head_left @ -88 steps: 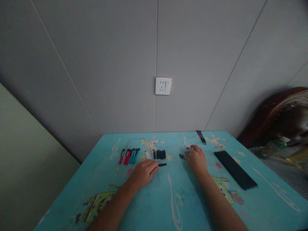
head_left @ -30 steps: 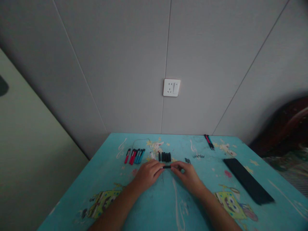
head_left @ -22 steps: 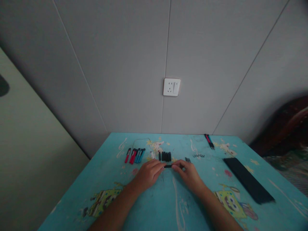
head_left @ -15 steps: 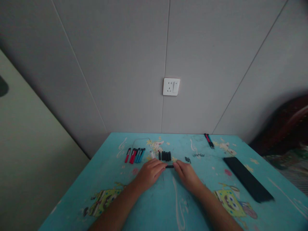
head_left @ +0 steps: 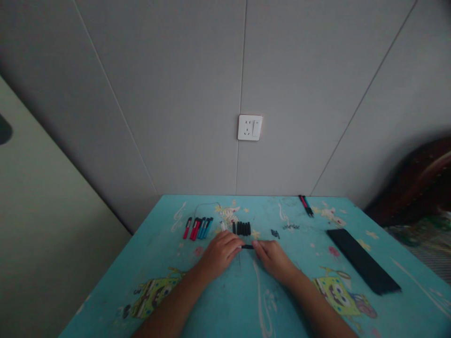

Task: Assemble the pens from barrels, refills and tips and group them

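Between my two hands lies a short black tube, apparently a pen part [head_left: 247, 247], held level just above or on the table. My left hand [head_left: 221, 249] pinches its left end, where a small pale bit shows at the fingertips. My right hand [head_left: 271, 256] has its fingers closed on the right end. Just beyond them stands a row of several similar black tubes [head_left: 244, 228]. Thin white sticks [head_left: 224, 226], like refills, lie partly behind my left hand. Red pen barrels [head_left: 193, 229] and blue pen barrels [head_left: 205, 228] are lined up farther left.
Small dark pieces [head_left: 275, 233] and tiny coiled bits like springs [head_left: 291, 227] lie to the right. Two pens [head_left: 306, 205] rest at the table's back edge. A flat black strip [head_left: 362, 260] lies on the right. Behind the blue table [head_left: 225, 305] rises a wall with a socket [head_left: 250, 127].
Both hands have shifted very slightly nearer with the black tube. A pale bit now shows more clearly at its left end. The other things have stayed in place.
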{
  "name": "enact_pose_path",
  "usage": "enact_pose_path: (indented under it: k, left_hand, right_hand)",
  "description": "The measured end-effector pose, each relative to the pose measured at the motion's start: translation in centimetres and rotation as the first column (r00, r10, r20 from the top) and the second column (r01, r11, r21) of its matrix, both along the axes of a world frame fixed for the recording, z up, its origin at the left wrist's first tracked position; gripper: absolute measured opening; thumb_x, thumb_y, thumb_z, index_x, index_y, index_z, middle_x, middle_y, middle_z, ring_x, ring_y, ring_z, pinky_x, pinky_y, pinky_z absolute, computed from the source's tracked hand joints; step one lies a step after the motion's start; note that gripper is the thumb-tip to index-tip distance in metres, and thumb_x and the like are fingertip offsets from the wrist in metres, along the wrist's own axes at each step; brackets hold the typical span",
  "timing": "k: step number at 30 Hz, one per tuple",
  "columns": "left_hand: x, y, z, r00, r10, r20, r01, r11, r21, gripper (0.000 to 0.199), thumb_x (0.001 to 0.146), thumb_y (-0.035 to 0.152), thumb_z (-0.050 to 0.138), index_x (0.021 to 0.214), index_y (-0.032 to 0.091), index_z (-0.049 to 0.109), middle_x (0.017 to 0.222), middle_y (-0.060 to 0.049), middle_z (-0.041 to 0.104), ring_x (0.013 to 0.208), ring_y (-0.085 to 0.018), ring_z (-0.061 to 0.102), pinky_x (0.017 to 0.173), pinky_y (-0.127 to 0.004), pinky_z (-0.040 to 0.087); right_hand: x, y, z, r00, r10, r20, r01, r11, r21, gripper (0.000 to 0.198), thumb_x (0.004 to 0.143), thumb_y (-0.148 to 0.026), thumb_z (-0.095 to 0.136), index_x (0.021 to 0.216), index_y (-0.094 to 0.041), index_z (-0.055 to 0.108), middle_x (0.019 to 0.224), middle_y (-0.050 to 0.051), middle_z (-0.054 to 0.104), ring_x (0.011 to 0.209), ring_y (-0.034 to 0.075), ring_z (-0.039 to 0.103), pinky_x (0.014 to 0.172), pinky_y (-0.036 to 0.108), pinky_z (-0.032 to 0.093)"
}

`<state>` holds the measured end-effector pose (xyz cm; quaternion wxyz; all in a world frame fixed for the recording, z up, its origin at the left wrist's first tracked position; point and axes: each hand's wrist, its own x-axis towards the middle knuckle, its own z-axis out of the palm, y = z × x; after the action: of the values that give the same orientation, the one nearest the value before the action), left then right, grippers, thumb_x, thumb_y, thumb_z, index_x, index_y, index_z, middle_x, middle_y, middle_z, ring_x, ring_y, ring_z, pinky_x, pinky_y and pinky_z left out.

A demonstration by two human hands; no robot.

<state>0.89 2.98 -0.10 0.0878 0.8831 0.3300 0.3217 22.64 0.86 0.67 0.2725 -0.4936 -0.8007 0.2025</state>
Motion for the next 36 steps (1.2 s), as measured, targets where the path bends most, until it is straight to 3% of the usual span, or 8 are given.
enact_pose_path:
  k: [7,19,25,30,36]
  left_hand:
    - [0.3,-0.3,0.1,1.000,-0.010,0.023,0.010,1.000,-0.016,0.015,0.093,0.020,0.053,0.104,0.020,0.062,0.095,-0.006,0.064,0.094,-0.022,0.056,0.087,-0.038,0.046]
    - [0.2,-0.2,0.1,1.000,0.013,0.017,-0.014,0.999,0.052,0.012,0.093,0.023,0.052,0.099,0.020,0.063,0.092,-0.006,0.064,0.091,-0.021,0.055,0.084,-0.038,0.044]
    - [0.0,0.1,-0.1,0.998,0.044,0.052,-0.047,0.998,0.042,0.012,0.093,0.020,0.052,0.098,0.020,0.063,0.093,-0.006,0.063,0.092,-0.021,0.056,0.084,-0.037,0.045]
    - [-0.2,0.3,-0.2,0.997,0.060,0.053,-0.062,0.998,0.032,0.010,0.092,0.019,0.053,0.097,0.021,0.062,0.094,-0.006,0.063,0.092,-0.022,0.056,0.083,-0.037,0.045]
    - [-0.2,0.2,-0.1,0.999,0.050,0.001,-0.050,0.998,0.031,0.011,0.091,0.018,0.054,0.098,0.020,0.062,0.095,-0.005,0.063,0.092,-0.021,0.056,0.084,-0.037,0.045]
  right_hand:
    - [-0.1,-0.3,0.1,0.997,0.050,0.058,-0.054,0.996,0.064,0.033,0.097,-0.038,0.042,0.075,-0.021,0.058,0.066,0.001,0.061,0.066,0.018,0.057,0.066,0.028,0.040]
    - [-0.1,-0.3,0.4,0.991,0.127,-0.040,-0.127,0.992,-0.012,0.051,0.101,-0.039,0.027,0.069,-0.021,0.062,0.062,0.000,0.062,0.062,0.016,0.058,0.068,0.029,0.042]
    - [0.2,-0.4,0.8,0.999,-0.025,0.045,0.021,0.995,0.097,0.029,0.094,-0.042,0.048,0.078,-0.020,0.058,0.067,0.001,0.061,0.069,0.018,0.056,0.067,0.029,0.039]
    - [0.3,-0.4,1.1,0.994,0.003,0.112,-0.019,0.990,0.143,0.035,0.099,-0.035,0.040,0.071,-0.020,0.054,0.066,0.001,0.059,0.072,0.018,0.056,0.074,0.030,0.037]
    - [0.3,-0.3,1.5,0.998,0.033,0.058,-0.040,0.990,0.136,0.025,0.099,-0.033,0.039,0.094,-0.021,0.060,0.083,0.003,0.066,0.080,0.019,0.059,0.080,0.032,0.037]
